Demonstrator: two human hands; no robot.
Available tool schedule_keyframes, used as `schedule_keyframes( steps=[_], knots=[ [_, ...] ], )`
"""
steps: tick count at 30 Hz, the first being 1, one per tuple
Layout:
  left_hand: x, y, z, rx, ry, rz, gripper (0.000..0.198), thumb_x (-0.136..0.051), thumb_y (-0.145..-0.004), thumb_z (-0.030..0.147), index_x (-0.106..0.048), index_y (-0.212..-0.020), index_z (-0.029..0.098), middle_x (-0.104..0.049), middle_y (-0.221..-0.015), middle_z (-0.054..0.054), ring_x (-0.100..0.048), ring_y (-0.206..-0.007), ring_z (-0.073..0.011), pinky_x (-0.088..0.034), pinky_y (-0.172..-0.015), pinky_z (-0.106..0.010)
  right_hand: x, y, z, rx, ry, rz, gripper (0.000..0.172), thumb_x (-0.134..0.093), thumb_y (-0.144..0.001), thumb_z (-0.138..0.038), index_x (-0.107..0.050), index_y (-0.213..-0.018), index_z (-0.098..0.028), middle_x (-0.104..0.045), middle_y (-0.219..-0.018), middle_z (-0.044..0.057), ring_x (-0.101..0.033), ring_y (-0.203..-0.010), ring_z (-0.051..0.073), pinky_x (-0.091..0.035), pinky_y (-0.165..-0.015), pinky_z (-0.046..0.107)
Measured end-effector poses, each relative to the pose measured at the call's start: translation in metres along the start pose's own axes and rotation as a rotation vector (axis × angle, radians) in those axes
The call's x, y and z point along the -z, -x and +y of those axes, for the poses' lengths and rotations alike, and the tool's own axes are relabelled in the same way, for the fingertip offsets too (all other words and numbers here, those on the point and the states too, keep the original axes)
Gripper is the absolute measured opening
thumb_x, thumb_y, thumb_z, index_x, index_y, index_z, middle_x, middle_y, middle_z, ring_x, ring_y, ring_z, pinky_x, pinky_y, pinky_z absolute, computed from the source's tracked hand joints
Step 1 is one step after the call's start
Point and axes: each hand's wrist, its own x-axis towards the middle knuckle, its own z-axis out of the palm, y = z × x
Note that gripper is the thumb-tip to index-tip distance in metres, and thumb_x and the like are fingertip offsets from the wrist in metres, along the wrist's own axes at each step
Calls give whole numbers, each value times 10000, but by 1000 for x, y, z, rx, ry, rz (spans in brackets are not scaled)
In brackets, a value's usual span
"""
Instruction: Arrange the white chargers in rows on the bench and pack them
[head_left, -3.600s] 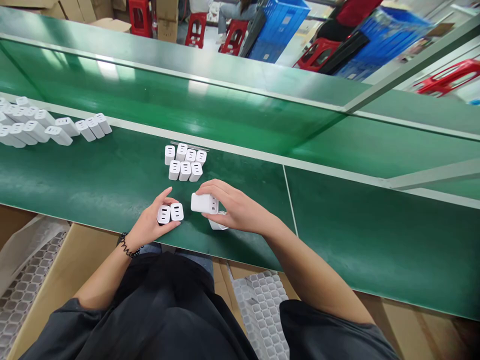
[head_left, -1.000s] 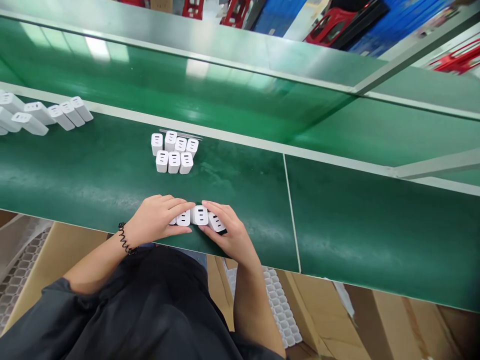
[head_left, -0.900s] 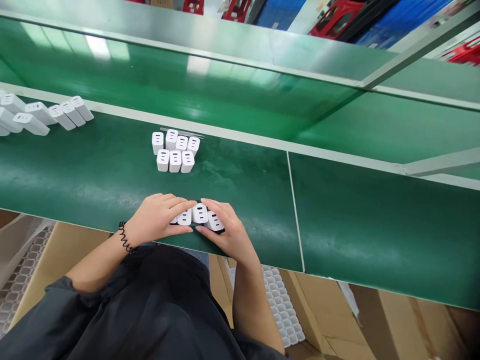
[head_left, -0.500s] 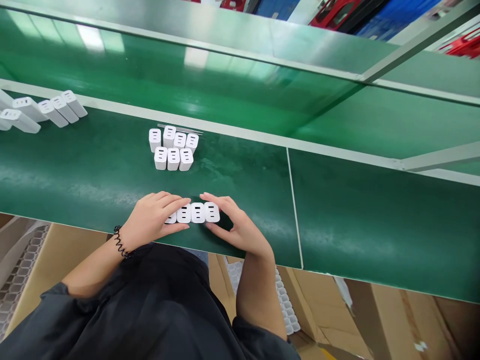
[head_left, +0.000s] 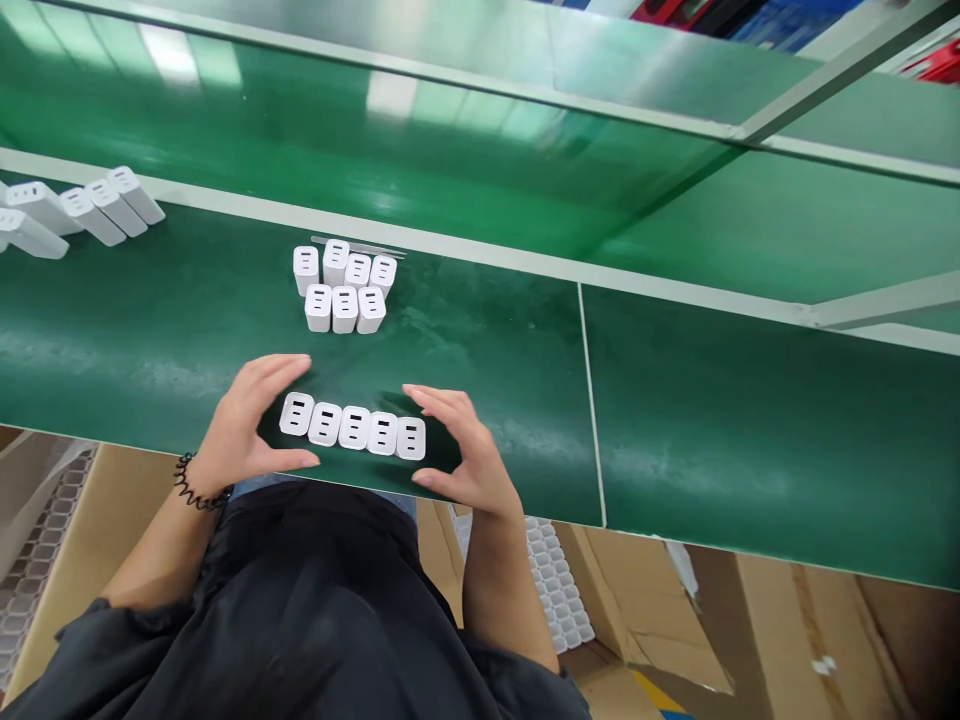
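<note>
Several white charger blocks [head_left: 355, 428] stand upright in a slightly uneven row near the front edge of the green bench, their slotted port faces up. At the row's left end, my left hand [head_left: 251, 415] is open, thumb and fingers spread around the end charger [head_left: 297, 413] without a visible grip. My right hand [head_left: 465, 445] curves, open, beside the charger at the right end [head_left: 411, 438], with a gap showing between its palm and the block. Farther back, a second group of white chargers [head_left: 344, 309] stands in two rough rows.
Behind the second group lie thin metal tweezers [head_left: 360, 247]. More chargers [head_left: 105, 212] lean or lie at the far left. A pale rail [head_left: 480, 248] edges the bench's back. Below the front edge are cardboard boxes [head_left: 645, 610] and a white cell tray [head_left: 559, 580].
My left hand has moved left and opened, uncovering the row's left end, where another charger now shows. My right hand has drawn slightly away from the right end charger. The view has shifted slightly.
</note>
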Motion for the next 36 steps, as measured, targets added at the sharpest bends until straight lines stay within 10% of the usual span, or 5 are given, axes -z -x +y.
schedule_keyframes(
  steps=[6,16,36],
  knots=[
    [10,36,-24,157,91,77,951,-777,-745,595,-321,-1522,291,-486,-1458,-158,-540,-1276,-345,-521,-1009,-538,-1,5,8,-187,39,568,408,-347,-1044,-406,-713,-1108,-236,-739,-933,56,-644,-765,176,-526,-667,350],
    [4,37,-23,113,269,133,863,-838,-720,501,-324,-1373,271,-466,-1438,-212,-556,-1271,-303,-520,-1018,-529,-6,4,12,-244,136,718,426,-398,-1027,-426,-742,-1019,-175,-745,-823,71,-665,-658,175,-530,-593,340],
    [6,29,-17,20,256,54,856,-844,-758,322,-288,-1404,239,-587,-1305,-175,-614,-1223,-260,-556,-1012,-481,-2,4,13,-21,125,242,519,-442,-956,-627,-680,-1173,-219,-735,-922,96,-675,-763,231,-545,-648,384]
  ],
)
